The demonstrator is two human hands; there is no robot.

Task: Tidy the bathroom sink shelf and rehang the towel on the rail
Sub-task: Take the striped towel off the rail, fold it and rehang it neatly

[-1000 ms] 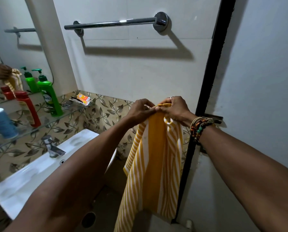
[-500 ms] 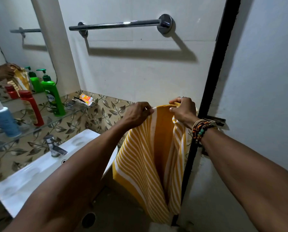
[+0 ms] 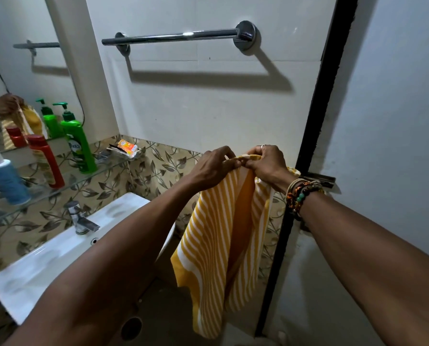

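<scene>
A yellow towel with white stripes (image 3: pixel 218 250) hangs folded from both my hands, well below the chrome towel rail (image 3: pixel 181 36) on the white wall. My left hand (image 3: pixel 214 168) pinches its top edge on the left. Close beside it, my right hand (image 3: pixel 268 164) grips the same edge, so the two hands almost touch. The rail is bare. On the glass shelf (image 3: pixel 58 186) at the left stand a green pump bottle (image 3: pixel 77 143), a red bottle (image 3: pixel 46 161) and a blue bottle with a white cap (image 3: pixel 5 176).
A small soap dish with an orange packet (image 3: pixel 126 148) sits at the shelf's right end. Below the shelf are a chrome tap (image 3: pixel 80 218) and a white sink (image 3: pixel 48 255). A mirror (image 3: pixel 21 71) fills the upper left. A black door frame (image 3: pixel 315 126) runs down the right.
My hands spread the towel's top edge apart, then came back together, folding it. The towel's lower part has swung and hangs narrower again.
</scene>
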